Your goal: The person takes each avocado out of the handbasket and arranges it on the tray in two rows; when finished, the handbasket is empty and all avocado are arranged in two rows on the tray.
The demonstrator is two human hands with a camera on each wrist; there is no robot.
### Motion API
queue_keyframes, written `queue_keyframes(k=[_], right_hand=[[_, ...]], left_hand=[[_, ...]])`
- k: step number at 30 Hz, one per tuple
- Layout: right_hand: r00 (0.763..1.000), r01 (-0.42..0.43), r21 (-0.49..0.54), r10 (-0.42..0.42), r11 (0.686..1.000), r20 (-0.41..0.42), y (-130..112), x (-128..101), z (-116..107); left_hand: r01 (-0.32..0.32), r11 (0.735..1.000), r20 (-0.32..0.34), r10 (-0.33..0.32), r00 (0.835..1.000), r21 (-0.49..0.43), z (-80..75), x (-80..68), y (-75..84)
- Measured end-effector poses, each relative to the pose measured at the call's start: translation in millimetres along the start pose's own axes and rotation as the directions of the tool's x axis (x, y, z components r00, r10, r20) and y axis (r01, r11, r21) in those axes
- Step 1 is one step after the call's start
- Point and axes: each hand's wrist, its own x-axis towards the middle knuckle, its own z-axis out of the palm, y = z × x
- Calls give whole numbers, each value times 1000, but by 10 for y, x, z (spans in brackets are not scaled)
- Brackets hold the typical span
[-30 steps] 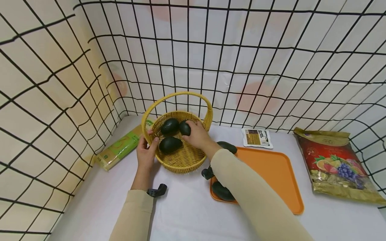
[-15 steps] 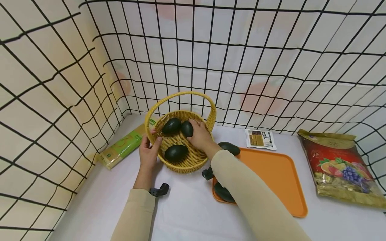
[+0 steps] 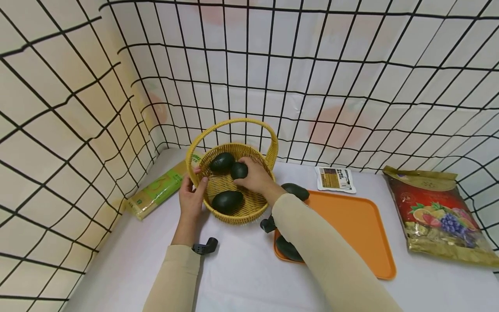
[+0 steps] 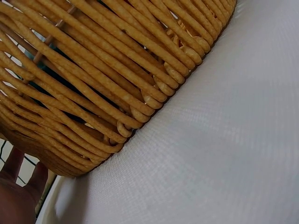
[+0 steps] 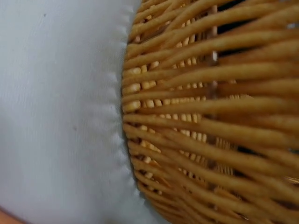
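White tabletop (image 3: 241, 268), avocado (image 3: 238, 170) between right-hand fingers (image 3: 247, 160)

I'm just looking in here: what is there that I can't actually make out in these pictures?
Head view: the right sleeve hides part of the orange tray and of the nearest dark fruit.
Head view: small print on the white packet is unreadable.
Left wrist view: the picture's edge cuts off the left hand.
Right wrist view: the basket weave mostly hides its contents.
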Motion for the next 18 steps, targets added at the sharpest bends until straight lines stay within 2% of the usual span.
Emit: queue_keyframes(k=[5, 10, 18], right_hand=[[1000, -19, 53, 19, 998, -4, 2, -16, -4], [999, -33, 61, 33, 998, 1, 2, -34, -4], [999, -30, 99, 31, 995, -8, -29, -59, -7]], left_hand=[[-13, 1000, 2, 13, 1000, 6, 11, 0, 3], [-21, 1000, 2, 21, 1000, 10, 6, -7, -5], [-3, 1000, -14, 3, 1000, -10, -34, 104, -257]])
